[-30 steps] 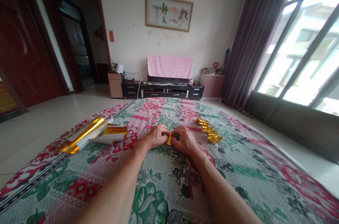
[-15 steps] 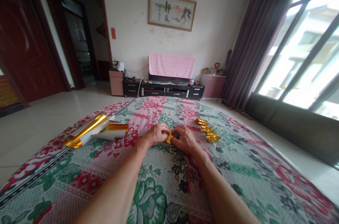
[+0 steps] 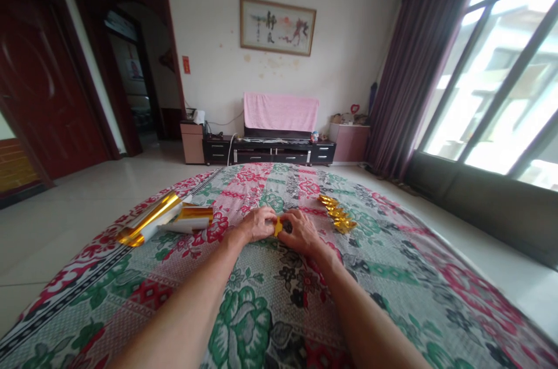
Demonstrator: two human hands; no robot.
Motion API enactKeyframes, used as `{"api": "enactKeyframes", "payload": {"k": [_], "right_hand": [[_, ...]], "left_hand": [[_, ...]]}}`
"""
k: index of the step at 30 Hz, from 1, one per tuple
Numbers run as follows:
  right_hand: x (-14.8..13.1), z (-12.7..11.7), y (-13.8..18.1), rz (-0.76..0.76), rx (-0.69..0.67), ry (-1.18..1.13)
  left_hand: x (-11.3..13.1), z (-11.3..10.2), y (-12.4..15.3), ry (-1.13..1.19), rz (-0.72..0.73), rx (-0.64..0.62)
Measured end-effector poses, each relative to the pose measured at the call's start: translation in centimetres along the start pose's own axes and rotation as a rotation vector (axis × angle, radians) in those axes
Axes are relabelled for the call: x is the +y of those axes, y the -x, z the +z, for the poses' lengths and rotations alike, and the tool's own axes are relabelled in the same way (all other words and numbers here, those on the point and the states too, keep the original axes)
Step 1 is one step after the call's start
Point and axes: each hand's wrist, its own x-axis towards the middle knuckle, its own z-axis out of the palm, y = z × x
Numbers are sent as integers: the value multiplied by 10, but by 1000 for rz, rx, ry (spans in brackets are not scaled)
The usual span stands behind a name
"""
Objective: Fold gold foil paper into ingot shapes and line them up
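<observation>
My left hand (image 3: 257, 224) and my right hand (image 3: 299, 230) meet on the flowered cloth (image 3: 270, 299), fingers curled and pinched together on a small piece of gold foil paper (image 3: 278, 226). Only a sliver of the foil shows between the fingers. A row of folded gold pieces (image 3: 337, 213) lies just right of my right hand. A loose stack of gold and white foil sheets (image 3: 163, 218) lies to the left of my left hand.
The cloth covers a wide low surface with tiled floor (image 3: 74, 206) around it. A dark TV cabinet (image 3: 270, 151) with a pink towel (image 3: 281, 111) stands at the far wall. Purple curtain (image 3: 418, 67) and big windows are at right, dark wooden doors (image 3: 39, 96) at left.
Both hands stay pinched on the gold piece, with small finger shifts. The camera has tilted slightly, so the scene sits a little differently in view.
</observation>
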Motion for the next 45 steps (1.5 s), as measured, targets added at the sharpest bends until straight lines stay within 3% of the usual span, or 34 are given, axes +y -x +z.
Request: {"api": "enactKeyframes", "payload": {"k": [9,20,25,34,40,45], "right_hand": [[-7,1,3,59,58,-3],[-9,4,-4,151,16,-14],[-14,6,-5,183,68,11],[-15,12,-12,270,109,42],[-14,8,-21,329,64,41],[-11,14,-21,307,120,83]], "left_hand": [[7,2,9,-50,-23,70],[10,-5,13,-61,-43,-28],[11,-8,12,-27,-73,-74],[14,-8,12,-12,-99,-60],[14,-9,12,9,-91,-50],[12,-8,12,49,-106,-27]]}}
